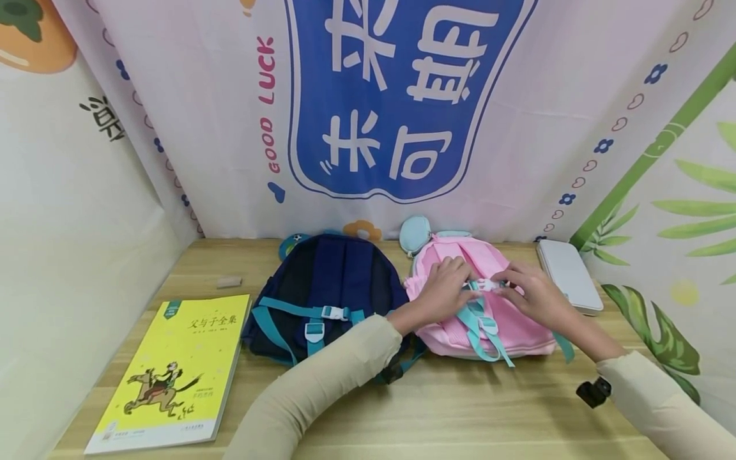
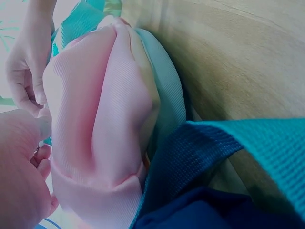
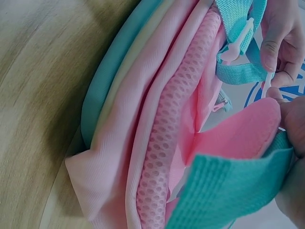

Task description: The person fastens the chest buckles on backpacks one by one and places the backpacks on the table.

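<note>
A pink backpack (image 1: 520, 329) lies on the table with its straps facing up. Over it, both hands meet at a white plastic side-release buckle (image 1: 485, 285) on turquoise webbing. My left hand (image 1: 443, 291) pinches the buckle's left end between thumb and fingers. From the other side, my right hand (image 1: 531, 291) pinches its right end. In the right wrist view, a pink padded shoulder strap (image 3: 238, 131) and a turquoise strap (image 3: 228, 191) rise beside the right hand. The left wrist view shows the bag's pink side (image 2: 114, 114), with the buckle mostly hidden behind the fingers.
A navy backpack (image 1: 345, 275) with turquoise straps lies just left, under the left forearm. Farther left are a yellow book (image 1: 172, 370) and a small eraser-like block (image 1: 229, 282). A white case (image 1: 569, 275) sits at the back right, before a printed curtain (image 1: 230, 128).
</note>
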{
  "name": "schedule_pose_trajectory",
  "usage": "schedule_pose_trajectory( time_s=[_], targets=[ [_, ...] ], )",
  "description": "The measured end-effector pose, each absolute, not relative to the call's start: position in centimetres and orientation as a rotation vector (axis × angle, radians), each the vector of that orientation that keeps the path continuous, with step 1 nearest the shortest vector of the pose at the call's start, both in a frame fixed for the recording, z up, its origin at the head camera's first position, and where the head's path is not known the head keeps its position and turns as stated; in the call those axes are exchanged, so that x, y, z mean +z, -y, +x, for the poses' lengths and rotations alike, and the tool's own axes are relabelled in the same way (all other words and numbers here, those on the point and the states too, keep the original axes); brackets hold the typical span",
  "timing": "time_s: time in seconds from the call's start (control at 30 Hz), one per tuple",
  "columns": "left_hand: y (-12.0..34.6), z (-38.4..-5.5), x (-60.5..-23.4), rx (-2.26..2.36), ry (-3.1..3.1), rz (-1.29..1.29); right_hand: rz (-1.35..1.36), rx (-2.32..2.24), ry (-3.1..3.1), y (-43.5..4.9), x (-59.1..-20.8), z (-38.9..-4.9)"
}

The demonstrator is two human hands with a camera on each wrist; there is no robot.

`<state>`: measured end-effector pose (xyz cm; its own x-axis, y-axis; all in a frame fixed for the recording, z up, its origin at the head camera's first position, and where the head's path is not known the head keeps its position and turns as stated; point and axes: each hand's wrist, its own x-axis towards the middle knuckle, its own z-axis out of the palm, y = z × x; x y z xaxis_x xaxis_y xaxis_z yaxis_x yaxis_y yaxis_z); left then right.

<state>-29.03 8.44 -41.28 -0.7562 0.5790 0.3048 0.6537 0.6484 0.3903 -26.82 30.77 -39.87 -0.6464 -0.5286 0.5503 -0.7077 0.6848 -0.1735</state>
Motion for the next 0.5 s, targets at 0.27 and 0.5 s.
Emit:
schedule_pose_trajectory(
  time_s=[0.27, 0.5],
  targets=[
    [-8.42, -29.25, -41.2, -0.739, 2.708, -1.032, 0.954, 0.525, 2.445, -30.62, -39.85, -26.92],
    [-8.3, -29.46, -40.94, -0.765, 2.726, -1.044, 0.946, 0.55, 2.469, -30.29, -39.77, -26.74]
  ],
)
